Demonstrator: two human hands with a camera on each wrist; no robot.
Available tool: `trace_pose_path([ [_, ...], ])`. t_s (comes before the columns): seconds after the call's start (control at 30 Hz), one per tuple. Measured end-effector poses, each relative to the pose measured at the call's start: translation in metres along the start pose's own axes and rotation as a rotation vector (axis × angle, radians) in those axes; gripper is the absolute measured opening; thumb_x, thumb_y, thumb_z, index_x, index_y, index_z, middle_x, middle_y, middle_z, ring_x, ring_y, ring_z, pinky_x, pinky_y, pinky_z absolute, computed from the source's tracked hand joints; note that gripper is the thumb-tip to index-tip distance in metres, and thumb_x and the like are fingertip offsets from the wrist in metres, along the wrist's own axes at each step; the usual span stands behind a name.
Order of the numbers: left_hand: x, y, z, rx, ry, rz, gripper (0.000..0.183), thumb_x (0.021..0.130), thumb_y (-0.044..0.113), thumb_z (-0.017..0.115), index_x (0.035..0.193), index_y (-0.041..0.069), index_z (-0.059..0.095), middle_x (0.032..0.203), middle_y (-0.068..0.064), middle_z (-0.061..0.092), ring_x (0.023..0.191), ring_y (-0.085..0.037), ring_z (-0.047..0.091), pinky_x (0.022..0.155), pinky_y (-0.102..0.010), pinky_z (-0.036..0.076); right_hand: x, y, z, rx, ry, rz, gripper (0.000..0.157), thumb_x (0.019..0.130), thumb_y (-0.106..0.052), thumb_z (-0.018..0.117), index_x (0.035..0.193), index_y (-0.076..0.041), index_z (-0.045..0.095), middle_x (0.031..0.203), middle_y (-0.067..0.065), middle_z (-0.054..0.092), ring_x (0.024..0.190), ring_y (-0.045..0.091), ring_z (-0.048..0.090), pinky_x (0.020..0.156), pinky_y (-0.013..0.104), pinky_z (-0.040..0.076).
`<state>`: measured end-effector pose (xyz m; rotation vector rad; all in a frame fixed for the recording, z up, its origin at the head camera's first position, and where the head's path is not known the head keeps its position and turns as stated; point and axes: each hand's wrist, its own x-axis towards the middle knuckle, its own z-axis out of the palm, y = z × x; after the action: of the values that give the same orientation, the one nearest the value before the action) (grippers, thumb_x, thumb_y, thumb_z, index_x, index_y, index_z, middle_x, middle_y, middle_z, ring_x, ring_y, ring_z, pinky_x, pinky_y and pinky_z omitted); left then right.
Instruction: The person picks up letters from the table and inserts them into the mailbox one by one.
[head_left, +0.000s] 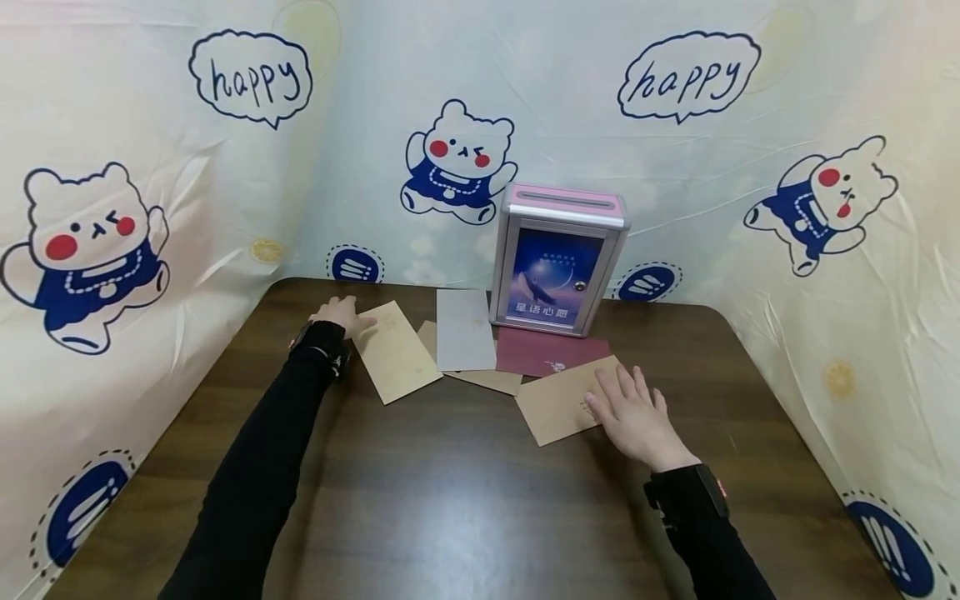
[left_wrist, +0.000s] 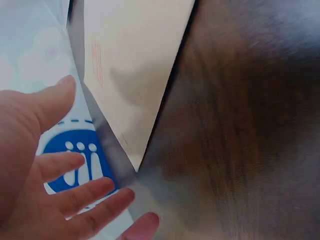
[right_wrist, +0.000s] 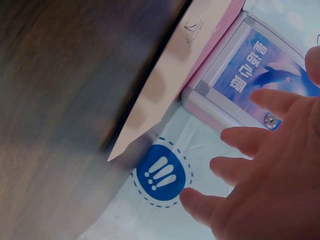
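My left hand point(head_left: 337, 315) is beside the upper left corner of a cream envelope point(head_left: 396, 354), fingers loosely spread. In the left wrist view, a gap shows between the fingers and that envelope point(left_wrist: 135, 65). Over the right end of a brown kraft envelope point(head_left: 558, 402) my right hand point(head_left: 637, 423) is held with fingers spread. The right wrist view shows these fingers apart, gripping nothing, with their shadow on the envelope point(right_wrist: 155, 85). Between the hands lie a pale grey envelope point(head_left: 467, 329), a tan one point(head_left: 487, 381) partly beneath it, and a dark red one point(head_left: 551, 350).
A silver-framed box point(head_left: 609, 275) with a pink slotted top and a keyhole in its blue picture door stands upright behind the envelopes. The brown wooden table point(head_left: 450, 500) meets a printed cloth point(head_left: 570, 100) hung around its back and sides.
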<state>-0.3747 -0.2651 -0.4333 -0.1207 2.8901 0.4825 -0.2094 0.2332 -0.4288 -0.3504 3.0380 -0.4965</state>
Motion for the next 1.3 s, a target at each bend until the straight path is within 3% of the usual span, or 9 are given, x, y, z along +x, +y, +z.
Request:
trace_pose_path([
  [0.17, 0.010, -0.004, 0.003, 0.002, -0.027, -0.042, 0.071, 0.093, 0.044, 0.056, 0.138, -0.008, 0.041, 0.136, -0.039, 0.036, 0.123, -0.055, 0.038, 0.100, -0.066, 0.030, -0.003, -0.002, 0.002, -0.004, 0.007, -0.015, 0.070, 0.102, -0.057, 0.031, 0.153, -0.009, 0.031, 0.157, 0.027, 0.015, 0.144, 0.048, 0.003, 0.105, 0.072, 0.005],
  [0.3, 0.013, -0.008, 0.008, 0.010, -0.009, -0.078, 0.066, 0.090, 0.043, 0.061, 0.130, -0.008, 0.049, 0.131, -0.038, 0.039, 0.119, -0.054, 0.040, 0.096, -0.066, 0.033, -0.004, -0.003, 0.004, -0.005, 0.012, -0.025, 0.068, 0.102, -0.055, 0.032, 0.152, -0.009, 0.033, 0.157, 0.027, 0.015, 0.144, 0.047, 0.004, 0.105, 0.071, 0.007],
  [0.53, 0.017, -0.017, 0.013, -0.065, 0.023, -0.112, 0.078, 0.086, 0.040, 0.070, 0.139, -0.007, 0.037, 0.136, -0.039, 0.032, 0.124, -0.056, 0.035, 0.100, -0.066, 0.031, -0.005, -0.008, 0.007, -0.019, 0.033, -0.035, 0.065, 0.103, -0.053, 0.035, 0.150, -0.008, 0.037, 0.156, 0.028, 0.020, 0.143, 0.048, 0.007, 0.105, 0.072, 0.009],
  [0.67, 0.013, -0.019, 0.010, -0.068, 0.013, -0.058, 0.057, 0.088, 0.034, 0.067, 0.124, -0.005, 0.047, 0.128, -0.035, 0.041, 0.116, -0.052, 0.043, 0.096, -0.064, 0.034, -0.004, -0.009, 0.008, -0.040, 0.042, -0.038, 0.064, 0.103, -0.052, 0.036, 0.150, -0.008, 0.038, 0.155, 0.028, 0.023, 0.143, 0.049, 0.009, 0.105, 0.072, 0.011],
  [0.77, 0.006, -0.017, 0.004, -0.101, 0.015, -0.021, 0.031, 0.090, 0.028, 0.062, 0.100, 0.001, 0.051, 0.104, -0.023, 0.052, 0.096, -0.042, 0.050, 0.082, -0.053, 0.041, -0.003, -0.011, 0.007, -0.043, 0.042, -0.044, 0.065, 0.103, -0.053, 0.035, 0.150, -0.008, 0.038, 0.155, 0.028, 0.024, 0.143, 0.048, 0.009, 0.105, 0.071, 0.011],
  [0.83, 0.001, -0.015, -0.002, -0.153, 0.032, -0.004, 0.022, 0.091, 0.025, 0.059, 0.091, 0.005, 0.049, 0.090, -0.014, 0.050, 0.086, -0.034, 0.049, 0.073, -0.045, 0.038, -0.002, -0.011, 0.006, -0.039, 0.047, -0.051, 0.065, 0.103, -0.053, 0.035, 0.149, -0.007, 0.039, 0.154, 0.028, 0.025, 0.143, 0.049, 0.010, 0.105, 0.071, 0.012],
  [0.9, -0.005, -0.011, -0.009, -0.212, 0.064, 0.020, 0.019, 0.092, 0.024, 0.057, 0.090, 0.007, 0.049, 0.088, -0.011, 0.049, 0.083, -0.031, 0.046, 0.070, -0.041, 0.036, -0.001, -0.013, 0.004, -0.038, 0.052, -0.057, 0.065, 0.103, -0.053, 0.035, 0.149, -0.007, 0.039, 0.154, 0.028, 0.026, 0.143, 0.049, 0.010, 0.105, 0.071, 0.012],
  [1.03, -0.021, -0.003, -0.026, -0.271, 0.147, 0.102, 0.020, 0.095, 0.024, 0.056, 0.102, 0.006, 0.058, 0.098, -0.014, 0.055, 0.089, -0.034, 0.047, 0.077, -0.046, 0.037, 0.002, -0.018, 0.005, -0.036, 0.070, -0.078, 0.064, 0.103, -0.053, 0.035, 0.148, -0.007, 0.041, 0.152, 0.029, 0.028, 0.142, 0.050, 0.014, 0.105, 0.071, 0.013],
  [1.3, -0.054, 0.023, -0.056, -0.269, 0.256, 0.240, 0.020, 0.098, 0.024, 0.060, 0.107, 0.008, 0.065, 0.110, -0.017, 0.063, 0.098, -0.036, 0.055, 0.085, -0.050, 0.039, 0.007, -0.031, 0.007, -0.041, 0.080, -0.071, 0.064, 0.104, -0.053, 0.030, 0.149, -0.009, 0.041, 0.150, 0.028, 0.035, 0.141, 0.050, 0.018, 0.105, 0.071, 0.016],
])
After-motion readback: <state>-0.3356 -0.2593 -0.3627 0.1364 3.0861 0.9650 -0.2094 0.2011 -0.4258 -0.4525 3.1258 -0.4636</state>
